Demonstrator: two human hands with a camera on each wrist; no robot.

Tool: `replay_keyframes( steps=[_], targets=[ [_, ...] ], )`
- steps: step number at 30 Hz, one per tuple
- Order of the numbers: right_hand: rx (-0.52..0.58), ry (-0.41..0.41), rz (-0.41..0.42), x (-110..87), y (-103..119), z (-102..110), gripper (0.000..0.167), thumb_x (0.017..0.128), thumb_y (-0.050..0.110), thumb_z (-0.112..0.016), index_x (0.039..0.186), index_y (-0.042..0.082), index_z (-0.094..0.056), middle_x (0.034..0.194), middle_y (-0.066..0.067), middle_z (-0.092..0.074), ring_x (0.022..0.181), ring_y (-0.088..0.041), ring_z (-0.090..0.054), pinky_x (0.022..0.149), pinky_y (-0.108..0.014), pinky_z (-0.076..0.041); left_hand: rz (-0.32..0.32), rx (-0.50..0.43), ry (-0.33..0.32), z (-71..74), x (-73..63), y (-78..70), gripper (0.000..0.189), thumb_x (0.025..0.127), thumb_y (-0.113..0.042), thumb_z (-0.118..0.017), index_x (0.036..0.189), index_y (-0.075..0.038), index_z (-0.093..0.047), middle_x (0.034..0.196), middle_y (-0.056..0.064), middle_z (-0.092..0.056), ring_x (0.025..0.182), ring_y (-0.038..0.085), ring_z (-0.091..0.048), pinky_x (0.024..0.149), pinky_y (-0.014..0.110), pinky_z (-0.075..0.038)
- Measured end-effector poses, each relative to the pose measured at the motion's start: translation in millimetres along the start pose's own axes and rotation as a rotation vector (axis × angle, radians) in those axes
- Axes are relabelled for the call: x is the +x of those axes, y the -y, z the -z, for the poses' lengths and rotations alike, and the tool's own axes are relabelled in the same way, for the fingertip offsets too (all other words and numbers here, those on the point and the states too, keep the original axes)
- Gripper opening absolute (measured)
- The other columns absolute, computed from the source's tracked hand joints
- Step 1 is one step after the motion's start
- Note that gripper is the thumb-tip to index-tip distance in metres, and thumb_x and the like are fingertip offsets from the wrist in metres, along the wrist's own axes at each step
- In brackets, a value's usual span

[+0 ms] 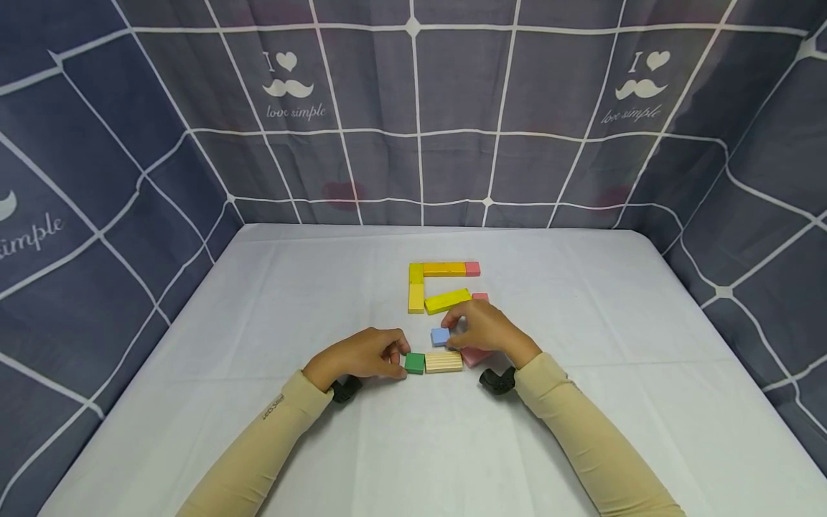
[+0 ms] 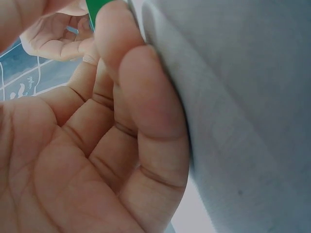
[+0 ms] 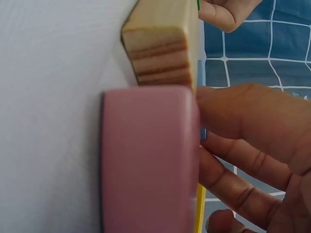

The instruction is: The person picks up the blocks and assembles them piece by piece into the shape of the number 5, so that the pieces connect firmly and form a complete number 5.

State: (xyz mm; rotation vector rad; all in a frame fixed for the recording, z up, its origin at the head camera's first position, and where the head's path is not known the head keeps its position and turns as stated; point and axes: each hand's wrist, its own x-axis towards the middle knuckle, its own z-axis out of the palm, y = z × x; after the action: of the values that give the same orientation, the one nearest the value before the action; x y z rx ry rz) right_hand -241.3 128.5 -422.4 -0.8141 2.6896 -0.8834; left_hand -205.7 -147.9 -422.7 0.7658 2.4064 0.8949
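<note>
In the head view my left hand (image 1: 368, 352) is at the left end of a front row of blocks, thumb and index finger at the near and far corners of a green block (image 1: 415, 363). Its other fingers curl inward. A striped natural-wood block (image 1: 443, 362) lies right of the green one, then a pink block (image 1: 477, 356), partly under my right hand (image 1: 483, 332). That hand pinches the right end of a small blue block (image 1: 440, 337) behind the row. The right wrist view shows the pink block (image 3: 148, 160) up close, hiding most of the blue.
Farther back, yellow blocks (image 1: 416, 287) form a corner, with an orange-yellow bar (image 1: 444, 269) and a pink block (image 1: 473, 268) along the top. A tilted yellow bar (image 1: 447, 301) and another pink block (image 1: 480, 296) lie behind my right hand. Grid-patterned cloth surrounds the white table (image 1: 581, 301).
</note>
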Motion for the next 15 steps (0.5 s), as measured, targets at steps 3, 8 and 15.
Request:
replay_keyframes(
  steps=[3, 8, 15],
  targets=[
    [-0.006, 0.002, 0.011, -0.5, 0, 0, 0.025, 0.086, 0.009, -0.09, 0.109, 0.004, -0.082, 0.106, -0.002, -0.078, 0.098, -0.021, -0.063, 0.096, -0.044, -0.054, 0.002, -0.007, -0.001, -0.2, -0.3, 0.4, 0.028, 0.093, -0.012, -0.085, 0.113, -0.005, -0.067, 0.085, -0.004, -0.066, 0.073, 0.008, -0.055, 0.068, 0.023, -0.046],
    [0.027, 0.013, 0.027, -3.2, 2, 5, 0.028, 0.088, 0.01, -0.089, 0.113, 0.002, -0.081, 0.109, -0.005, -0.078, 0.101, -0.023, -0.064, 0.097, -0.045, -0.054, 0.005, -0.008, -0.001, 0.1, -0.9, 0.3, 0.028, 0.093, -0.012, -0.086, 0.113, -0.005, -0.067, 0.085, -0.004, -0.066, 0.073, 0.008, -0.055, 0.068, 0.023, -0.046],
    [0.128, -0.03, 0.089, -9.8, -2, 15, 0.024, 0.095, 0.008, -0.081, 0.117, -0.001, -0.08, 0.107, -0.007, -0.077, 0.083, -0.02, -0.055, 0.076, -0.031, -0.047, 0.005, -0.004, 0.001, 0.5, -0.8, 0.3, 0.029, 0.093, -0.013, -0.086, 0.113, -0.006, -0.068, 0.085, -0.005, -0.066, 0.073, 0.008, -0.055, 0.068, 0.023, -0.046]
  ],
)
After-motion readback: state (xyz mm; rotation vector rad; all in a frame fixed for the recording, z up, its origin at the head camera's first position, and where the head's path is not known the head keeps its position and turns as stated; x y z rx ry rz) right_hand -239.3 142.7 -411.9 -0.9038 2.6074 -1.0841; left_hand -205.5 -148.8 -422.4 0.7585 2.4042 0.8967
